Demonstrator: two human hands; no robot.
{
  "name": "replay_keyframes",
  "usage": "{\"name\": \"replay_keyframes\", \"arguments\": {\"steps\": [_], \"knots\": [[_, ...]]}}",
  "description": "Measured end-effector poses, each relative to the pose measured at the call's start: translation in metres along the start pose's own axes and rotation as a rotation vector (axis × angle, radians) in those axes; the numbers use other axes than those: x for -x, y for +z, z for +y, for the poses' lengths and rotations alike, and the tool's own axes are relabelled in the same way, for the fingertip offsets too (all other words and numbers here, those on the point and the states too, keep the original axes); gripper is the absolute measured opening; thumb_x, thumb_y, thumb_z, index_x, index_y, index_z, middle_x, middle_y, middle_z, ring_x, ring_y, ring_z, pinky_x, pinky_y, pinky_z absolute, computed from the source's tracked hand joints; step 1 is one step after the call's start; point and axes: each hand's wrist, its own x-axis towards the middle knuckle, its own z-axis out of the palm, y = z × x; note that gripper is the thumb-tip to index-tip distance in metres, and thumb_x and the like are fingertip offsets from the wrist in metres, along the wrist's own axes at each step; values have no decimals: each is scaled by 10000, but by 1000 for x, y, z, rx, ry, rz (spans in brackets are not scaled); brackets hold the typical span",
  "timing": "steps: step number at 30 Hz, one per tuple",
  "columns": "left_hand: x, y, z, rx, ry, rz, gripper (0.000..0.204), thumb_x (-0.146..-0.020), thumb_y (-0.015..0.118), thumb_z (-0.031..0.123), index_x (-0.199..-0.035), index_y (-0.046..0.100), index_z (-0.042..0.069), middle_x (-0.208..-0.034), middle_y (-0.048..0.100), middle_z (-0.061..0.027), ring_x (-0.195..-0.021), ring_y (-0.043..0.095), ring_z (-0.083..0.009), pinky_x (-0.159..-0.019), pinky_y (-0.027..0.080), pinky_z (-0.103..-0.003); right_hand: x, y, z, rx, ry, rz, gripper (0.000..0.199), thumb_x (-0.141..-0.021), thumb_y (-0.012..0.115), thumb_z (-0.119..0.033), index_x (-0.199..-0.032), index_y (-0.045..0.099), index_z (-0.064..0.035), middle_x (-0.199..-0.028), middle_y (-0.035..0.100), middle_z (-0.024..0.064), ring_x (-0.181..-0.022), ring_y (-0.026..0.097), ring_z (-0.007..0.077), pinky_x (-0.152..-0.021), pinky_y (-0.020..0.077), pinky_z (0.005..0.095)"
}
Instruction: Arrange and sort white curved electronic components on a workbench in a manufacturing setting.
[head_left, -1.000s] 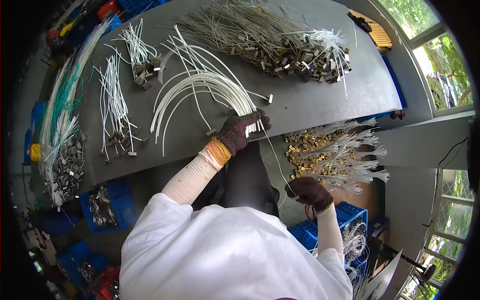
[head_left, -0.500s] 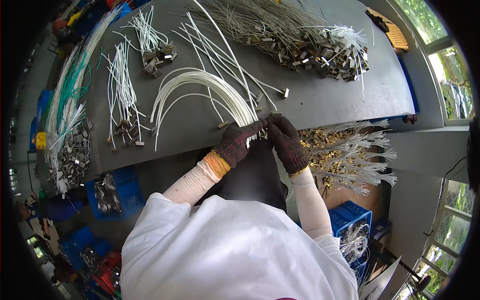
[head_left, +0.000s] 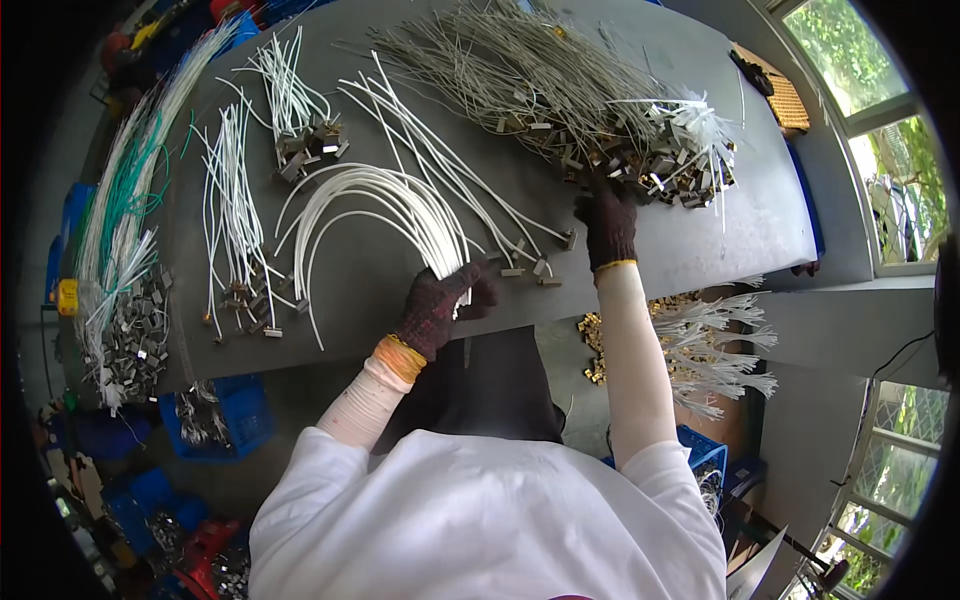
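- Hands first: the left hand [head_left: 440, 305], in a dark knit glove, is closed around the gathered ends of a curved bundle of white wires [head_left: 375, 205] at the near edge of the grey surface [head_left: 700, 250].
- The right hand [head_left: 607, 222], gloved the same way, is stretched out to the big heap of grey wires with metal terminals [head_left: 570, 95]; its fingers lie on the heap's near edge, and I cannot tell whether they have pinched a wire.
- White bundle: it arcs away from the left hand to the left and rests flat on the surface, touching it along its whole length.
- Done, as I judge it: several sorted lots lie apart from one another, including a small bunch with terminals [head_left: 300, 125], a thin fan of white wires [head_left: 235, 215], and straight white wires [head_left: 450, 170] just beside the held bundle.
- Left, as I judge it: the grey heap is far the largest pile, so most of the sorting seems ahead.
- Below the surface's edge, loose white wires with brass ends [head_left: 700, 345] lie in another lot.
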Motion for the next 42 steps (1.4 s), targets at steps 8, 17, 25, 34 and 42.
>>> {"name": "replay_keyframes", "arguments": {"steps": [8,17,25,34,42], "knots": [[-26,20,-8,-328,677,-220,242,-970,606,217,-1112,628,22,-975,689,-119,-874,678,-224,-724,582,-357,-36,-29,47,1197,-512,171,300,-858,654,-245,-1112,650,-85,-816,684,121,-716,665,229,-653,530,344],[-74,88,-35,449,-157,-219,320,-932,563,83,-1207,549,-79,-1152,639,-209,-1081,635,-368,-921,558,-508,183,-103,21,281,153,-116,220,-909,633,-210,-981,655,-3,-735,584,22,-640,520,102,-592,421,261],[-119,94,-39,745,-206,-362,257,-918,561,76,-1163,600,11,-1157,652,-169,-1122,623,-310,-1029,496,-441,340,-253,73,390,328,-247,177,-882,665,-173,-948,698,-13,-749,609,10,-679,535,94,-630,431,246],[-121,59,6,718,86,-178,142,-937,604,108,-1062,605,41,-1010,684,-142,-951,683,-314,-833,589,-477,385,-311,125,212,578,-119,180,-851,708,-208,-944,701,-54,-746,588,-12,-623,519,99,-568,415,253],[-104,52,8,790,95,-111,133,-950,585,93,-1070,598,37,-1000,678,-155,-939,680,-329,-824,598,-483,381,-311,122,145,532,-159,172,-861,675,-188,-976,701,-62,-749,594,-10,-607,523,103,-551,411,248]]}}
